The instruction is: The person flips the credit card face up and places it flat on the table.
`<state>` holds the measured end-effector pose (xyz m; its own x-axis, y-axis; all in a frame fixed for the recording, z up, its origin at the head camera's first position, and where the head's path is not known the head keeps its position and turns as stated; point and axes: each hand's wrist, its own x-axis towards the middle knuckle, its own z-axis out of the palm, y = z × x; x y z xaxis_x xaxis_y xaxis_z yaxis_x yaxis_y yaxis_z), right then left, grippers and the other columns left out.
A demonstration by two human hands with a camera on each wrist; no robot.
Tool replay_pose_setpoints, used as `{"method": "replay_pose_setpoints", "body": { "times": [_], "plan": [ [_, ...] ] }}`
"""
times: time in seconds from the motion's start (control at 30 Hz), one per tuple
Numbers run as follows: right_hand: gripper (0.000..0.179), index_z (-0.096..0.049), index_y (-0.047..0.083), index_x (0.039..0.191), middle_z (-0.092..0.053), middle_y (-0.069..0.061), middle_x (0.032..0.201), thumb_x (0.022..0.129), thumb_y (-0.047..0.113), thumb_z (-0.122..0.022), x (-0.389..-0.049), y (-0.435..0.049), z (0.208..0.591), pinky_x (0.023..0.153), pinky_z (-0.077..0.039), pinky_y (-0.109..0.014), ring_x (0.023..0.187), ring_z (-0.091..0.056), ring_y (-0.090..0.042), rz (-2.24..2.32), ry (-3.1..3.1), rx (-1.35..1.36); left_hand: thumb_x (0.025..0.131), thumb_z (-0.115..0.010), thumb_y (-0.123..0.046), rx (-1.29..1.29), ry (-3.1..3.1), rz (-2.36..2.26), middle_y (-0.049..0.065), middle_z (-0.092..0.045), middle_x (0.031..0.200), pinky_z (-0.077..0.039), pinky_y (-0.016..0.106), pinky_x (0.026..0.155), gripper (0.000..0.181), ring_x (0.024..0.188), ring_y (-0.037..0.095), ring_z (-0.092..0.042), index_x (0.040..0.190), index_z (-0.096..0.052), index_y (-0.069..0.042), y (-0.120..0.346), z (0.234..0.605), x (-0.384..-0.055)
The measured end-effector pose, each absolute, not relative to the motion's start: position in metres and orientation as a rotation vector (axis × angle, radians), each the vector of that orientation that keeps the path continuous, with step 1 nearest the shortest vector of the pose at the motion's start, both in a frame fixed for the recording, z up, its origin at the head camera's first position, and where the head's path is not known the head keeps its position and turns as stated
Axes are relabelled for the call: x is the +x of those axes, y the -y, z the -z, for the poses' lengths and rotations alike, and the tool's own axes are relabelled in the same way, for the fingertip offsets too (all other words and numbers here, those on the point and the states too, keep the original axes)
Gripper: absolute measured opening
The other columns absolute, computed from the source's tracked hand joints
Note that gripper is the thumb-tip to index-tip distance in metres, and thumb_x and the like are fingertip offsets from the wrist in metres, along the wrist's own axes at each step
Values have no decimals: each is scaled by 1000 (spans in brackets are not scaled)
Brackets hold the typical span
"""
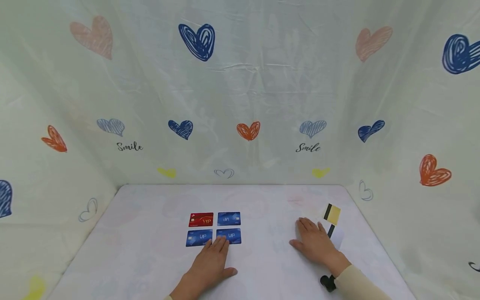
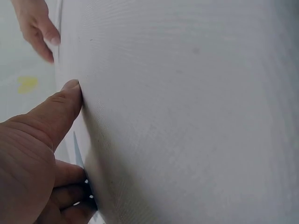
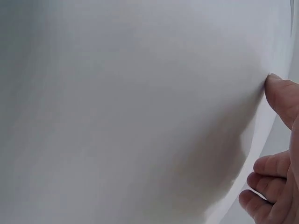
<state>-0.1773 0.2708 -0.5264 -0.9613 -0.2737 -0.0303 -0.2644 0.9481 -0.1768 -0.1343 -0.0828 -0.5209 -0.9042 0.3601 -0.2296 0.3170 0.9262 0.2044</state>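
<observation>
Four cards lie in two rows on the table: a red VIP card (image 1: 201, 219) and a blue card (image 1: 229, 218) at the back, two blue VIP cards in front. My left hand (image 1: 210, 266) rests its extended fingertips on the front right blue card (image 1: 234, 236), close to the front left one (image 1: 198, 237). Its thumb is spread out to the right. My right hand (image 1: 314, 245) lies palm down on the table's right side, fingers extended. It partly covers a white card (image 1: 337, 236) with a black stripe. Just beyond sits a yellow card (image 1: 335, 215), also black-striped.
The white table (image 1: 150, 200) is enclosed by a pale curtain (image 1: 258, 91) printed with hearts and "Smile". A small black object (image 1: 328, 283) shows at the right wrist, beside the cream sleeve (image 1: 358, 285).
</observation>
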Motion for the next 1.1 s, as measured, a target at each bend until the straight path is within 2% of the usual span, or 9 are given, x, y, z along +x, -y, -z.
{"method": "replay_pose_setpoints", "body": {
  "times": [0.3,0.53,0.7,0.9,1.1],
  "plan": [
    [88,-49,-15,146,-48,-36,152,98,56,-68,-158,-337,531,111,-28,-82,142,-44,-55,230,-3114,-174,86,-78,-62,500,-2818,-233,12,-50,162,-32,57,125,91,154,32,-42,153,-54,-4,81,518,-135],
    [96,-48,-20,143,-45,-41,152,100,65,-58,-147,-349,531,111,-28,-81,143,-40,-59,214,-3044,-163,87,-77,-62,485,-2801,-248,12,-49,163,-30,57,125,92,155,33,-40,153,-53,-4,80,520,-137],
    [91,-49,-19,144,-46,-38,154,102,62,-58,-143,-321,530,114,-28,-79,146,-40,-57,296,-3009,-276,87,-77,-63,485,-2807,-251,13,-48,163,-30,58,126,92,155,33,-40,153,-53,-3,81,522,-137],
    [81,-45,-13,151,-40,-30,163,106,54,-54,-147,-268,530,122,-22,-72,155,-33,-48,378,-2916,-427,87,-77,-61,495,-2807,-253,14,-49,162,-30,58,125,91,155,34,-40,153,-53,-3,80,522,-137],
    [78,-40,-3,159,-34,-20,170,109,56,-47,-158,-208,530,127,-21,-65,159,-29,-39,330,-2820,-571,86,-79,-59,492,-2808,-237,15,-49,162,-30,59,125,91,154,35,-41,152,-54,-2,78,521,-137]
  ]
}}
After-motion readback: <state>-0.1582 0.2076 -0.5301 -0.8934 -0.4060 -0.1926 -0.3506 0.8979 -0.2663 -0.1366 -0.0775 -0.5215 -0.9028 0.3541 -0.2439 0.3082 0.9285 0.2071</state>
